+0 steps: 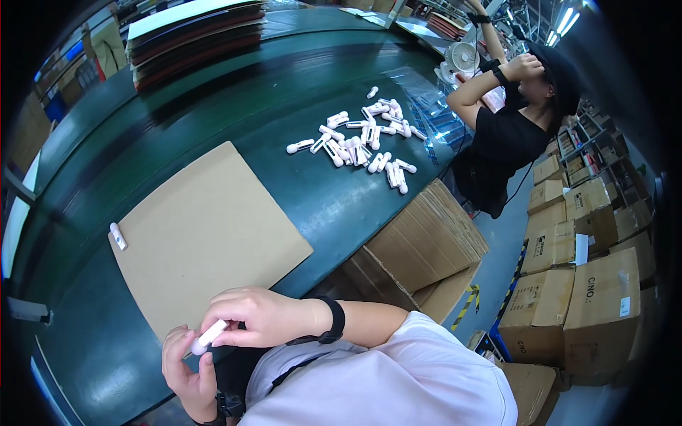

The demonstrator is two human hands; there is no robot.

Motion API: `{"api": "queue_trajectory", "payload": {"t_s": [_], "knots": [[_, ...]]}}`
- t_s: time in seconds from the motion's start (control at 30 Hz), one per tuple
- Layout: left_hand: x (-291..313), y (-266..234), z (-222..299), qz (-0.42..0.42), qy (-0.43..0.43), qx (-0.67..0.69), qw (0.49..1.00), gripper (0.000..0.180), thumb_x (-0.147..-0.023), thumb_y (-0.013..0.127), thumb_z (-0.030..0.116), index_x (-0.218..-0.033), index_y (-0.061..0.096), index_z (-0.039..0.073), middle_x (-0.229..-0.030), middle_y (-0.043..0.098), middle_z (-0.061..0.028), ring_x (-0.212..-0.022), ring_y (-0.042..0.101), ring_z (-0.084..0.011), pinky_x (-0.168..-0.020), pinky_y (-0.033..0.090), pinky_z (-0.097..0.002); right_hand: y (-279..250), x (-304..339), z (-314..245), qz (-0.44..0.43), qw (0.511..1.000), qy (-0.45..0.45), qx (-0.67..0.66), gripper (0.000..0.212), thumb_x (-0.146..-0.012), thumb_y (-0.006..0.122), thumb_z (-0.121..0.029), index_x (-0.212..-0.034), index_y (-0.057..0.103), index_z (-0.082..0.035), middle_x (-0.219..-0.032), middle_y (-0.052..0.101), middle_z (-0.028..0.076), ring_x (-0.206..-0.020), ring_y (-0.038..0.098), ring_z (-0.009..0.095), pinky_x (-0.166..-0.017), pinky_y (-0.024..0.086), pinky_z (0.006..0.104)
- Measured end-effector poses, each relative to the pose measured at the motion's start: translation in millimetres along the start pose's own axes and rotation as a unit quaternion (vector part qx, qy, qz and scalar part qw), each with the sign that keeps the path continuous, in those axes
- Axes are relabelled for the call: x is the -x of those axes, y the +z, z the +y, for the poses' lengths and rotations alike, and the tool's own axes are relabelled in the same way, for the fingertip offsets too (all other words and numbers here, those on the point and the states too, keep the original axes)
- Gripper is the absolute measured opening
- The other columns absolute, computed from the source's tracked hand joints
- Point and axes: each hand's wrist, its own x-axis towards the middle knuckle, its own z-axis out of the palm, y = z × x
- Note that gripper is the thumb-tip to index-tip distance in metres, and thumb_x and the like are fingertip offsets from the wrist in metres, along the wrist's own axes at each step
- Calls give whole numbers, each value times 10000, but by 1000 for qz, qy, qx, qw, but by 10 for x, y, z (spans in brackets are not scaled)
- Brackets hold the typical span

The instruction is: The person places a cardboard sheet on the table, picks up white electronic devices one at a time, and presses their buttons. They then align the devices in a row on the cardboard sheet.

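Note:
A small white stick-shaped device (212, 334) with a round pale-pink end is between my two hands near the table's front edge. My right hand (259, 312) pinches its straight body from above. With fingers and thumb, my left hand (186, 369) holds the round end from below. Another such device (118, 236) lies on the far left edge of a brown cardboard sheet (213, 227), which is flat on the green table. Farther right, a loose pile of similar devices (362, 136) rests on the table, some showing a dark strip.
A stack of boards (199, 42) stands at the back left. Clear plastic bags (426, 106) lie beyond the pile. An open carton with folded cardboard (426, 238) adjoins the table's right edge. A co-worker (508, 135) stands at the far right, near stacked cartons (600, 312).

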Motion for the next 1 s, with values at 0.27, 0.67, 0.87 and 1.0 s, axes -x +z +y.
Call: {"api": "queue_trajectory", "payload": {"t_s": [0.27, 0.67, 0.87, 1.0], "knots": [[35, -13, 196, 8, 55, -17, 998, 261, -794, 680, 104, -1020, 598, 5, -893, 621, -141, -833, 599, -298, -897, 476, -482, 36, 122, -145, -4, 1000, -26, 13, 174, -871, 674, -203, -954, 644, -53, -793, 615, 69, -689, 584, 220, -636, 459, 332], [123, 66, 471, 16, 79, -25, 996, 290, -717, 696, -4, -991, 605, 23, -864, 631, -122, -826, 611, -282, -893, 479, -473, 9, 373, -314, 3, 998, -65, 16, 198, -878, 679, -178, -1011, 647, -35, -806, 597, 62, -699, 577, 187, -621, 464, 294], [114, 123, 522, 2, 95, -25, 995, 290, -715, 696, -13, -988, 605, 23, -868, 634, -120, -831, 615, -282, -891, 483, -472, -17, 471, -305, 15, 997, -68, 16, 195, -881, 676, -175, -1009, 648, -31, -812, 602, 65, -699, 579, 188, -624, 468, 297], [103, 165, 490, -11, 90, -22, 996, 290, -714, 699, -15, -985, 605, 23, -866, 635, -120, -828, 616, -283, -889, 486, -472, -34, 503, -252, 21, 998, -55, 7, 190, -886, 671, -176, -1007, 649, -31, -813, 603, 65, -698, 579, 188, -625, 469, 298]]}}
